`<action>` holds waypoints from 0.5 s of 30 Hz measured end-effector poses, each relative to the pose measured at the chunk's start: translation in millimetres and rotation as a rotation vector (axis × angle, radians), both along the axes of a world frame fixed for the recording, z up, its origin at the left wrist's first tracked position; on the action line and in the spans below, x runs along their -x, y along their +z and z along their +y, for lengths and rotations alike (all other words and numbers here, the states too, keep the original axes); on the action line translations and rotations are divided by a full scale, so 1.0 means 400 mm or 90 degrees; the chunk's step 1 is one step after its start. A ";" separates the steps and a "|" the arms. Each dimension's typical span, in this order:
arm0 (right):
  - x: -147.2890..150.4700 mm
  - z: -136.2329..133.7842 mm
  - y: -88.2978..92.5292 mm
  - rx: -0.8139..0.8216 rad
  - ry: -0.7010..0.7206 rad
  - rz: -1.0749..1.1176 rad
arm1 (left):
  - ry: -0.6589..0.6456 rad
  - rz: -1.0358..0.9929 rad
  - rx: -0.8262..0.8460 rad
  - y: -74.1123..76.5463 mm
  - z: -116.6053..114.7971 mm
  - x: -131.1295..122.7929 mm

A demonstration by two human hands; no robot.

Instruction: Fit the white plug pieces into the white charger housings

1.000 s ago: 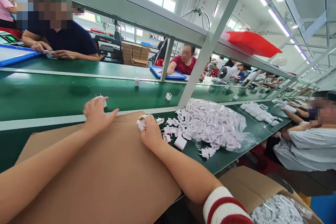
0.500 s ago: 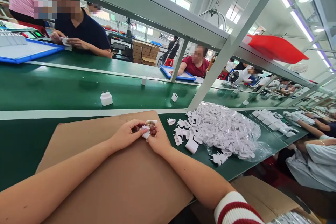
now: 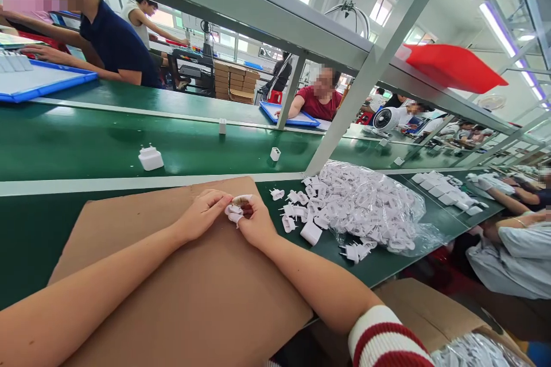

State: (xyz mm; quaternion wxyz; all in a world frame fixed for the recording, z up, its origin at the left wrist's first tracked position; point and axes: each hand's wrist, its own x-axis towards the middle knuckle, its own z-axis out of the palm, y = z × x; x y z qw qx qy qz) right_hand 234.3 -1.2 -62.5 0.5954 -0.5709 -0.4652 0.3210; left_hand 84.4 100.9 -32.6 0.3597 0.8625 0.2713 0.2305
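Over the cardboard sheet, my left hand and my right hand meet at the fingertips. Between them is a small white plug piece, partly hidden by the fingers. White coverings wrap the thumb and forefinger of my right hand, which pinches the piece from the right. My left fingers are closed together against its left side. Just right of my hands, loose white plug pieces with pins lie beside a clear bag full of similar ones. A white charger block sits among them.
Beyond a pale strip, the green belt carries a two-pin charger and other white blocks. A slanted metal post rises behind the bag. Co-workers sit opposite and to the right. An open carton stands below the table edge.
Chargers on the belt have shifted left. My left fingers have straightened and lie closer to the plug piece. The co-worker in navy opposite has leaned left, toward the blue tray.
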 end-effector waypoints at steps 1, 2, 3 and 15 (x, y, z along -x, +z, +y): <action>-0.001 0.002 -0.003 -0.003 0.002 0.000 | 0.005 0.005 -0.004 -0.001 0.002 -0.001; -0.002 0.004 -0.006 -0.007 0.002 -0.005 | 0.009 0.012 -0.008 -0.002 0.003 -0.003; -0.004 0.006 -0.010 -0.013 0.001 -0.017 | 0.012 0.020 -0.011 -0.004 0.004 -0.005; -0.019 0.021 0.011 -0.006 -0.009 -0.279 | 0.192 0.181 -0.026 0.050 0.091 -0.111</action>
